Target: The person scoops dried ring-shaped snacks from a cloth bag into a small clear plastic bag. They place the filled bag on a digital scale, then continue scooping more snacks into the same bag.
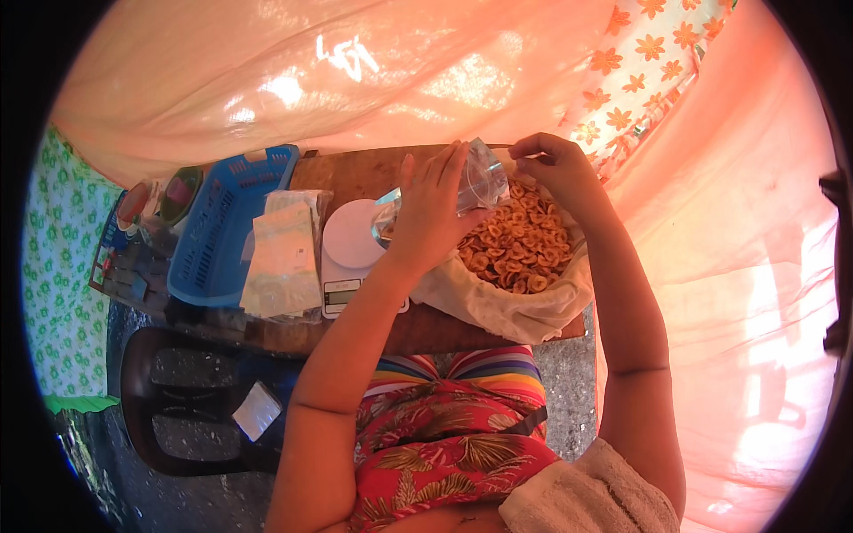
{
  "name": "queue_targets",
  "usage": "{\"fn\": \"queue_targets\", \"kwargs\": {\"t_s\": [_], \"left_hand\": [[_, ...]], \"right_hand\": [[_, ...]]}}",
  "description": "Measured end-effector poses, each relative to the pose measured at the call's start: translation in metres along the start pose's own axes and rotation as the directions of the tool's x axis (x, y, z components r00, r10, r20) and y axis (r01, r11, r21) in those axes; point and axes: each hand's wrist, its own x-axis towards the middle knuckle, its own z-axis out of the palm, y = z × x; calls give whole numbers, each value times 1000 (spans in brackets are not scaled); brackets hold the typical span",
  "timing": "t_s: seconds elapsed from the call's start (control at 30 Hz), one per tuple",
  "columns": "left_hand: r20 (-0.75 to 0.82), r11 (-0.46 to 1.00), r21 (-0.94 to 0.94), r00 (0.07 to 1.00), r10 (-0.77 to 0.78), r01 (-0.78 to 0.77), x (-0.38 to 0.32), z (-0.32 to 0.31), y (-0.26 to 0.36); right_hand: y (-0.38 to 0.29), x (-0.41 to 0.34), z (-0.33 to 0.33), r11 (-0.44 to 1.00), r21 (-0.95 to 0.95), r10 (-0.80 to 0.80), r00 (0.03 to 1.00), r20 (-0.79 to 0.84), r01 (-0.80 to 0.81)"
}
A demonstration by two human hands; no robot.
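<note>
My left hand is closed around a clear, shiny plastic pouch that lies tilted above the table. Behind the pouch's open-looking right end, my right hand is raised with its fingertips bent together; whether they pinch anything is not clear. Below both hands, banana chips fill a container lined with pale cloth. A white digital kitchen scale stands left of the chips, partly behind my left hand and forearm. Beside the scale lies a stack of flat pouches in clear plastic.
A blue plastic basket stands on the wooden table, left of the pouches. Farther left are a green bowl and other containers. A dark plastic chair stands at the lower left. Hanging cloth surrounds the table.
</note>
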Motion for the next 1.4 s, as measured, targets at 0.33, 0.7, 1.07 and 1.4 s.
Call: {"fn": "queue_targets", "kwargs": {"t_s": [0.33, 0.7, 1.07, 1.4], "left_hand": [[9, 1000, 6, 1000, -2, 2, -1, 4, 0], [6, 1000, 16, 1000, 11, -11, -2, 4, -5], [38, 999, 30, 999, 25, -26, 3, 8, 4], [1, 999, 48, 1000, 15, -15, -1, 3, 3]], "right_hand": [[112, -1, 14, 778, -628, -37, 999, -21, 15], [85, 9, -24, 957, 64, 269, 950, 157, -281], [24, 9, -7, 977, 210, -27, 999, 19, 22], [114, 16, 10, 731, -682, 67, 997, 49, -15]]}}
